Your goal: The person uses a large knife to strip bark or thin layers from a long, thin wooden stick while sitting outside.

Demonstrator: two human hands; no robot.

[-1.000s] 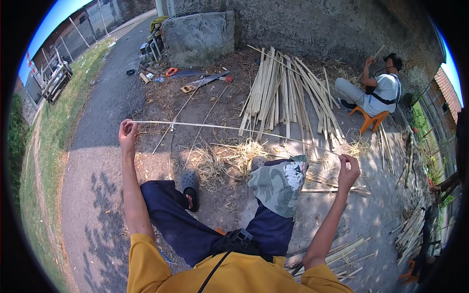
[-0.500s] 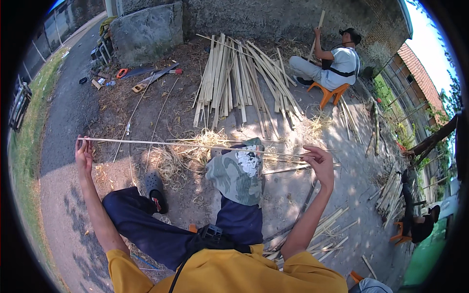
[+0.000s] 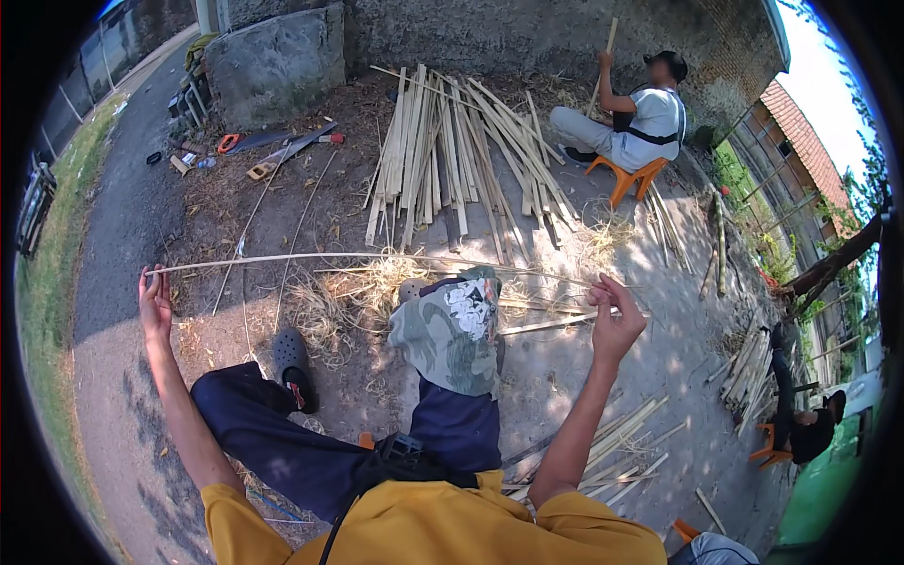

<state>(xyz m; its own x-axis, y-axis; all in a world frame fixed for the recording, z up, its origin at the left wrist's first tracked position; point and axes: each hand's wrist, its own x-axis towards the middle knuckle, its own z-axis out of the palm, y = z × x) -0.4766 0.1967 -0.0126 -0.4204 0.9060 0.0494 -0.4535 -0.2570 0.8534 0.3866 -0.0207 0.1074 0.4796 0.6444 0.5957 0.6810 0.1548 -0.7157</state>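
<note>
A long, thin bamboo strip (image 3: 367, 255) spans the space in front of me, bowed slightly upward in the middle. My left hand (image 3: 155, 301) pinches its left end between thumb and fingertips, the other fingers loosely bent. At the other end my right hand (image 3: 617, 318) is closed on the strip, fingers curled. Both arms are spread wide above my knees. Below the strip, a camouflage cloth (image 3: 443, 344) with a white print covers my right knee. Curly pale shavings (image 3: 330, 306) lie on the ground past my feet.
A large pile of pale slats (image 3: 433, 151) lies ahead. Handsaws (image 3: 292, 151) rest at the far left by a concrete block (image 3: 275, 61). A co-worker (image 3: 650, 122) sits on an orange stool (image 3: 626, 179), holding a slat. More slats (image 3: 621, 438) lie at my right.
The strip has gone from nearly straight to arched upward in the middle. My right hand has turned and dropped slightly; the left still pinches its end. The view has shifted a little.
</note>
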